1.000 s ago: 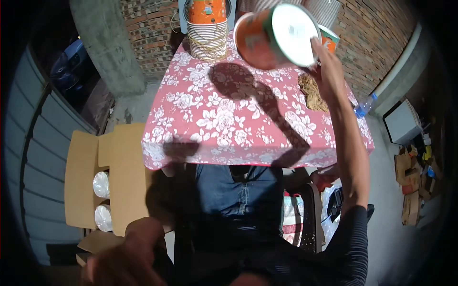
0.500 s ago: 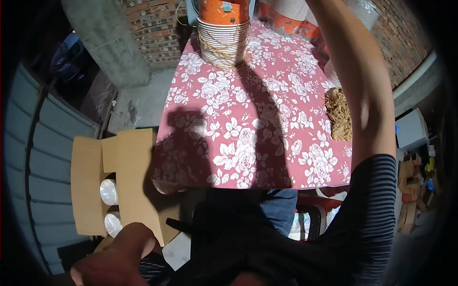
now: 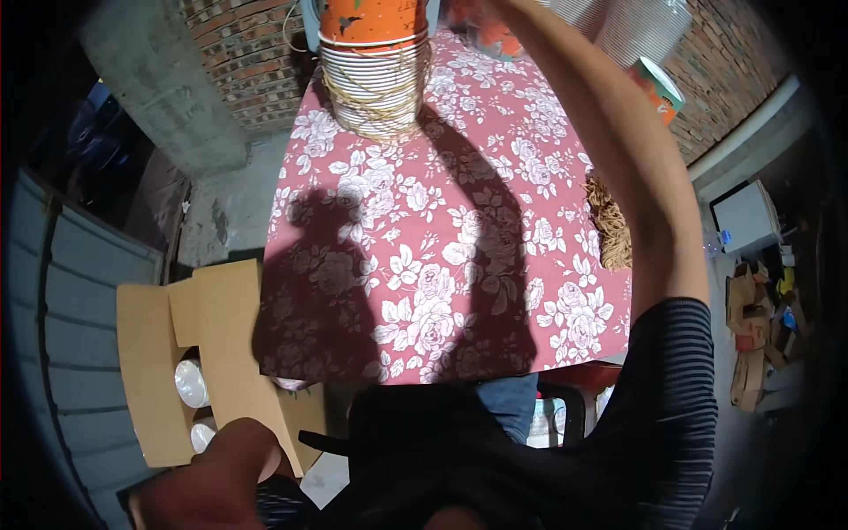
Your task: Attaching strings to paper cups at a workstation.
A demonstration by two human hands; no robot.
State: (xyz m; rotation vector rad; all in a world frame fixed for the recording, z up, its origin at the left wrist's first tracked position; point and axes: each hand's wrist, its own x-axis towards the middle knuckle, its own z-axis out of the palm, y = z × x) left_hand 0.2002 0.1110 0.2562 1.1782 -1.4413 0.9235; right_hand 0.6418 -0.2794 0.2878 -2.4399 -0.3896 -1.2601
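My right arm (image 3: 632, 150) reaches far across the table and leaves the picture at the top, so my right hand is out of view. Left of that arm stands a tall stack of orange paper buckets (image 3: 375, 88) with white rims, tan strands looped loosely around it. A heap of tan, string-like strands (image 3: 609, 225) lies by the table's right edge, partly behind my forearm. My bent left arm (image 3: 221, 481) is low at the left, near a cardboard box; my left hand cannot be seen.
A pink flowered cloth (image 3: 424, 291) covers the table. Wrapped bucket stacks (image 3: 645, 35) and a green-and-orange bucket (image 3: 658, 88) are at the back right. The open cardboard box (image 3: 146, 371) at left holds clear-wrapped white rolls or stacks (image 3: 190, 382). Flattened cartons (image 3: 751, 336) lie right.
My right arm has swung leftward at the far side of the table. The green-and-orange bucket now shows beyond my forearm. The whole view has shifted slightly; my left arm stays low.
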